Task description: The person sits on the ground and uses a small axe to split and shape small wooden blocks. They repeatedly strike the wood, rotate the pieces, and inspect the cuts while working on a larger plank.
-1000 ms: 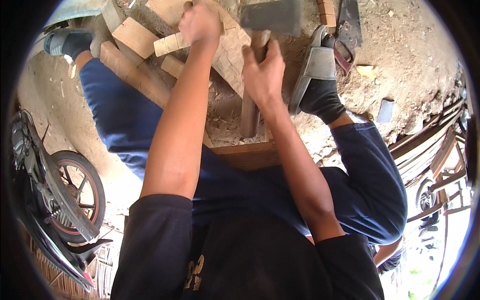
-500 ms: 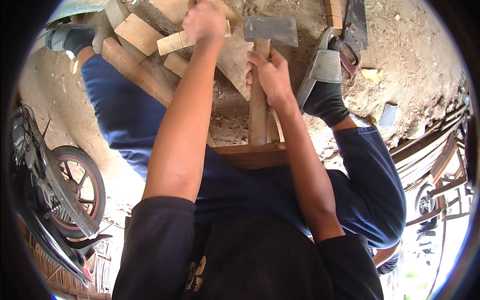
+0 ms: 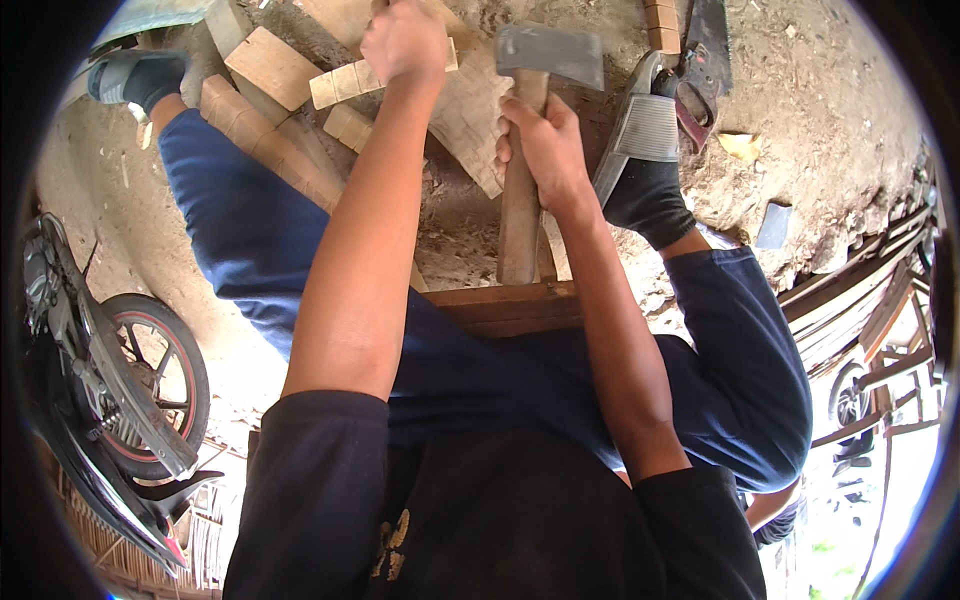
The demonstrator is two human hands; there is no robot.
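Below, dirt ground (image 3: 850, 90) strewn with chips, spreading across the whole upper part of the view. At lower left, a parked motorcycle (image 3: 100, 400), its spoked wheel turned toward the legs. Blue trousers (image 3: 250, 230) spread wide to either side, knees bent outward, feet in grey sandals (image 3: 645, 125) planted on the dirt. Between the legs, a dark wooden seat edge (image 3: 510, 305), running crosswise. Further up, a heap of pale split wood blocks (image 3: 270, 65), several lying at angles, one long rounded piece (image 3: 260, 140) sloping beside the left thigh. On top of the heap, a flat light wood piece (image 3: 470, 110), partly covered by the left arm. Left hand (image 3: 405, 40) closed down on a narrow pale wood strip (image 3: 345, 85), grip clamped, pressing it at the top of the heap. Right hand (image 3: 545, 145) wrapped tight around the wooden handle of a hatchet (image 3: 525, 150), grip clamped high on the shaft, just under the head. Grey steel head (image 3: 550, 55) directly above the right fist, level with the left hand and just beside it, over the flat piece. Handle end pointing down toward the seat edge. Small grey scrap (image 3: 773, 225) lying well off to the right.
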